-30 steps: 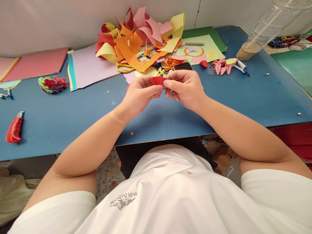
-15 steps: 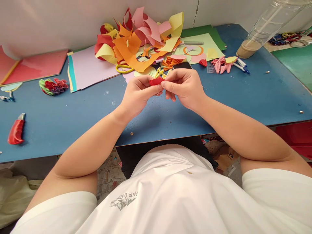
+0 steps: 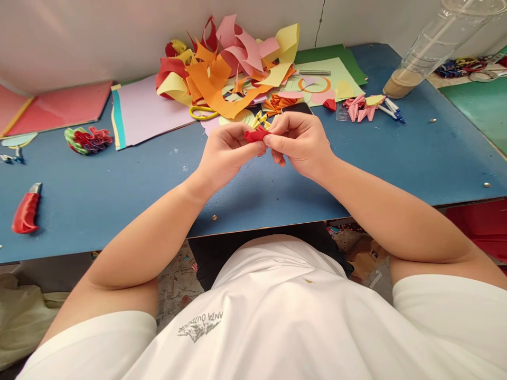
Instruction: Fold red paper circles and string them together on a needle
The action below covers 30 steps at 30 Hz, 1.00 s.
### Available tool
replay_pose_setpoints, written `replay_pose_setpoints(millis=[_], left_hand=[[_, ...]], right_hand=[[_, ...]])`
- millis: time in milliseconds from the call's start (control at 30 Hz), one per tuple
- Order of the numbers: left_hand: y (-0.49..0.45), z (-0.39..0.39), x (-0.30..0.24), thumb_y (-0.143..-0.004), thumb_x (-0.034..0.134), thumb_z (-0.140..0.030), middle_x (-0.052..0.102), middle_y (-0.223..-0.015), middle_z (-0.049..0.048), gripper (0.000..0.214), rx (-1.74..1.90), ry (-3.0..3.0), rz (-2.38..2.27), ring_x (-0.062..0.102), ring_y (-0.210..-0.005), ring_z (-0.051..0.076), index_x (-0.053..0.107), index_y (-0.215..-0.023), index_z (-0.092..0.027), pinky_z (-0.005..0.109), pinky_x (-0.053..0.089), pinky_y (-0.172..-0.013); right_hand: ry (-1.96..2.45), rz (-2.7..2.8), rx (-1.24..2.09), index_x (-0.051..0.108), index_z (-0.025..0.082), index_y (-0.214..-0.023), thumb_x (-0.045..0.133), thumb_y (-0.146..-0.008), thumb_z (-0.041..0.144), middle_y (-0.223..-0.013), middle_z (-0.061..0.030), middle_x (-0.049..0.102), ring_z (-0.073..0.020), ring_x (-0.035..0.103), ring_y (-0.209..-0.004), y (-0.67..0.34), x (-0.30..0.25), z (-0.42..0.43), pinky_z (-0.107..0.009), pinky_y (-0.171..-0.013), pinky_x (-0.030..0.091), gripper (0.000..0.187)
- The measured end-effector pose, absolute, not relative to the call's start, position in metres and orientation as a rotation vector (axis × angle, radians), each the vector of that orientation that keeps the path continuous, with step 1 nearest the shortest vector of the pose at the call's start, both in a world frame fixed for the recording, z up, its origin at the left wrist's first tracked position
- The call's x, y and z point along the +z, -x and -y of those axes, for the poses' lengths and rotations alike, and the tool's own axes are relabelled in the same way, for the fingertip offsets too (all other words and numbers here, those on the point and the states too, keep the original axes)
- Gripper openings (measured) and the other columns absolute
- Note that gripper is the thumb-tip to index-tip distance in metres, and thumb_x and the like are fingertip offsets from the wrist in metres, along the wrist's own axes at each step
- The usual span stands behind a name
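Between my two hands is a small piece of folded red paper, held above the blue table. My left hand pinches its left end between thumb and fingers. At its right end, the thumb and forefinger of my right hand close on it, with the other fingers curled below. A thin needle-like line shows faintly under the left fingers. Just behind the hands lie folded yellow paper pieces, folded orange pieces and a dark flat object, partly covered by my right hand.
Paper offcuts heap against the wall, with yellow-handled scissors beside them. A red utility knife lies at left, near a quilled paper cluster and lilac sheets. Right stand a drink cup, pink folded pieces and pens.
The red paper has turned slightly in my fingers and looks more rolled. The thin line below it shows less. Both hands stay in nearly the same place.
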<state>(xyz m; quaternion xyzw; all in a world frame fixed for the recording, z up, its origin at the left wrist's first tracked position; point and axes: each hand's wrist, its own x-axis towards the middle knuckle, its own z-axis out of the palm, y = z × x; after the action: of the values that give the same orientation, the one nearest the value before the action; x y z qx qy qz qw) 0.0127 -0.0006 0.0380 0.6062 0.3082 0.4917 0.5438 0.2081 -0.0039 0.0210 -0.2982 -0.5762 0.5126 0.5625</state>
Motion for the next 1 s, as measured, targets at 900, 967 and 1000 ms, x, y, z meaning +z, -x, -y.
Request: replay_pose_setpoints(millis=[900,967,1000], left_hand=[[-0.0092,0.0033,0.0448,-0.072,0.118,-0.053,0.076,-0.075,0.0032,0.044,1.042,-1.469,-0.694,0.075,-0.075,0.020,0.086,-0.075,-0.023,0.040,0.065,-0.076],[-0.0098,0.0023,0.0429,-0.075,0.117,-0.052,0.076,-0.076,0.0030,0.042,1.061,-1.479,-0.677,0.075,-0.075,0.019,0.087,-0.077,-0.022,0.039,0.064,-0.076],[-0.0101,0.0016,0.0418,-0.076,0.117,-0.050,0.076,-0.076,0.0026,0.041,1.069,-1.484,-0.672,0.075,-0.075,0.019,0.087,-0.078,-0.022,0.039,0.064,-0.076]], right_hand=[[0.598,1.436,1.261,0.054,0.025,-0.070,0.112,-0.076,0.051,-0.081,0.0024,0.066,-0.0087,0.058,-0.057,-0.2119,0.0274,0.0039,-0.025,-0.043,0.047,0.064],[0.620,1.443,1.253,0.056,0.024,-0.072,0.111,-0.078,0.052,-0.080,0.0028,0.067,-0.0083,0.058,-0.056,-0.2124,0.0263,0.0026,-0.025,-0.045,0.049,0.061],[0.636,1.447,1.248,0.058,0.024,-0.074,0.109,-0.080,0.052,-0.079,0.0030,0.067,-0.0085,0.058,-0.056,-0.2126,0.0255,0.0020,-0.025,-0.046,0.050,0.058]])
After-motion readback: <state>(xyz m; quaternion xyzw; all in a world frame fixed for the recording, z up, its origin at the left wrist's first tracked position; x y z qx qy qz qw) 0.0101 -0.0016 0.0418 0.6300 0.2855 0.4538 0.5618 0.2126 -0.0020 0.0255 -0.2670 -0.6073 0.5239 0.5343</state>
